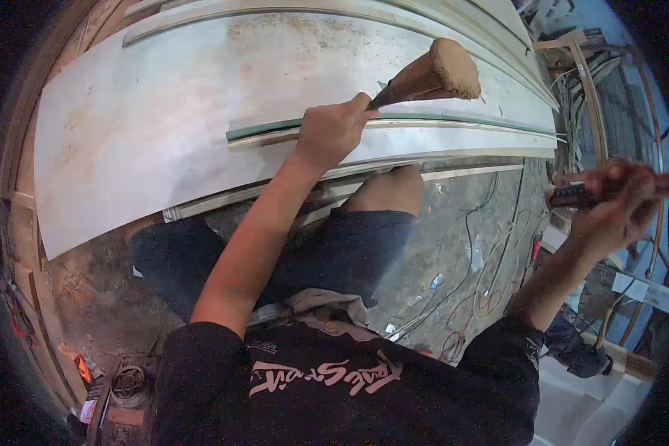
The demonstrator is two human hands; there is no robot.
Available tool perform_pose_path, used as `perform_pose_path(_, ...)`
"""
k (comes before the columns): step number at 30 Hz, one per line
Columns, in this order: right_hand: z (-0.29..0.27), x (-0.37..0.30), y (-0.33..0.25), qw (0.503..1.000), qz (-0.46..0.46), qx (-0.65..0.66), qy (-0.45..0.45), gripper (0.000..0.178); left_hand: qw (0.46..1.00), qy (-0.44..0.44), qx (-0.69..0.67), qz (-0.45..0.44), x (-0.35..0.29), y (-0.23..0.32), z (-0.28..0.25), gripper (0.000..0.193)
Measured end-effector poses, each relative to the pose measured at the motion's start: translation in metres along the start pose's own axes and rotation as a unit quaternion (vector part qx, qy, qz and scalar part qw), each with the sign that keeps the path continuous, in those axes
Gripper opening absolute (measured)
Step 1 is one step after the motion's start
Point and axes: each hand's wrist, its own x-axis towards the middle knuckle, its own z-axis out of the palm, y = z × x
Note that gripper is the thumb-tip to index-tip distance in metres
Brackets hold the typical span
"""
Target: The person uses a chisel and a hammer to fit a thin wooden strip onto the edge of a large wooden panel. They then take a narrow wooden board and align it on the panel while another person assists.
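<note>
My left hand point(330, 132) is closed around the dark narrow end of a brown flared-head tool point(428, 73). Its wide tan tip points to the right, above the white board point(134, 126); whether it is bristle or wood I cannot tell. Just below that hand, a green strip point(267, 131) and a pale wooden strip point(262, 140) lie side by side along the board. Out to the right, my right hand point(615, 208) is raised and smeared by motion. Its fingers are curled round a dark-handled tool point(574, 195), whose far end is blurred.
More long pale strips point(201, 30) run along the board's far side. Brown dust point(290, 33) is scattered there. Cables point(490, 275) and scraps lie on the grey floor point(431, 245) to the right of my knees. A wooden frame point(587, 100) stands at the right.
</note>
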Motion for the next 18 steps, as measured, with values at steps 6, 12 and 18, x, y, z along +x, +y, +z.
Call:
perform_pose_path(6,0.024,-0.056,0.017,0.899,0.119,-0.316,-0.28,0.032,0.994,-0.032,0.106,0.006,-0.011,-0.005,0.003,0.024)
perform_pose_path(12,-0.008,-0.017,-0.019,0.993,0.112,0.028,-0.011,0.028,0.994,-0.052,0.092,-0.008,-0.001,0.0,0.006,0.027)
perform_pose_path(18,0.044,-0.058,0.066,0.95,0.27,-0.09,-0.128,0.039,0.993,-0.039,0.111,-0.025,-0.005,-0.003,0.003,0.031)
